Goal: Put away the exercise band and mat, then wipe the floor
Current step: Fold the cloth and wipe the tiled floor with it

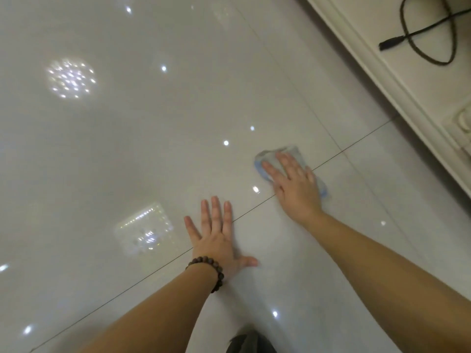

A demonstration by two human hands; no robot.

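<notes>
Head view: right hand [293, 184] presses flat, fingers straight, on a blue-edged cleaning cloth [293, 154] at two o'clock on the glossy tile floor [127, 149]; left hand [219, 235] braces, fingers spread (possibly damp cloth). Overlap strokes; keep pressure even.

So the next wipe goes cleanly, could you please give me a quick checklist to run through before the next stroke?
1. Right hand flat on the blue cloth: ok.
2. Cloth in contact with the floor: ok.
3. Left hand braced flat on the tile, apart from the cloth: ok.
4. Floor ahead of the cloth free of objects: ok.
5. Black cable out of the wiping path, up by the wall: ok.
6. Band and mat put away: cannot tell, neither is in view.
</notes>
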